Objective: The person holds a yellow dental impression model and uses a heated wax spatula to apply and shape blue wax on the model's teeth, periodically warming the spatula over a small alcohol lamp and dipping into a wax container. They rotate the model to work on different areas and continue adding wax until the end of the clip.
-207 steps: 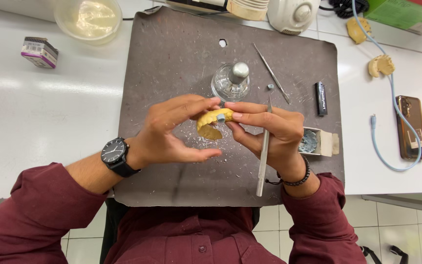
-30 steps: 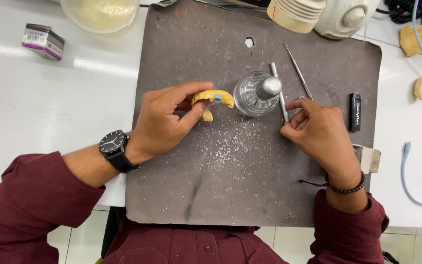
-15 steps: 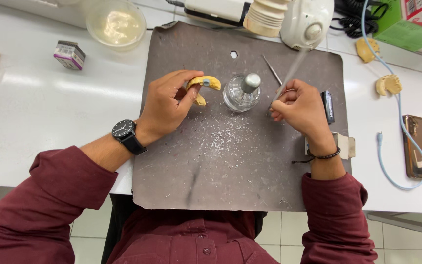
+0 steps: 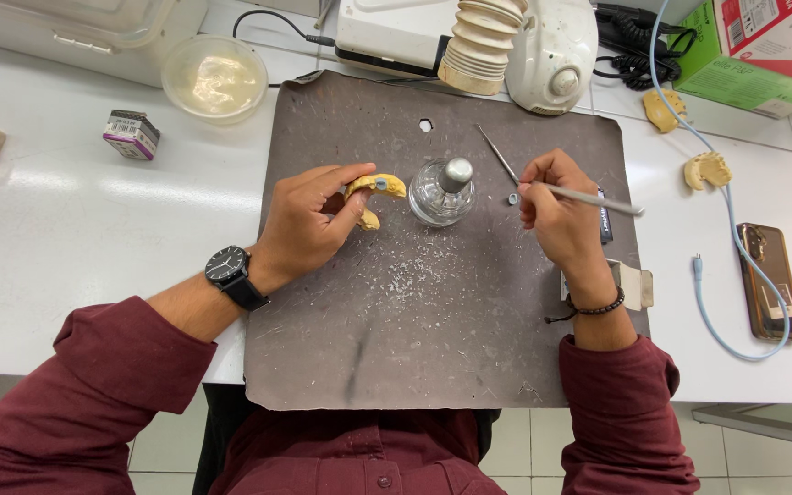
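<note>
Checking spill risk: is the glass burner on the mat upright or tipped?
Upright. The glass burner stands on its base on the dark mat, metal cap pointing up, between the two hands and touched by neither.

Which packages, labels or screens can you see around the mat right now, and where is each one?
Small box: on the white table left of the grey mat, cube-like, purple and white with a dark printed top.
Cardboard carton: top right corner, green and white with red panels, partly cut off.
Phone: far right on the table, flat rectangle in a brownish case, screen dark.
Wristwatch: on the left wrist, round black dial, black strap.
</note>
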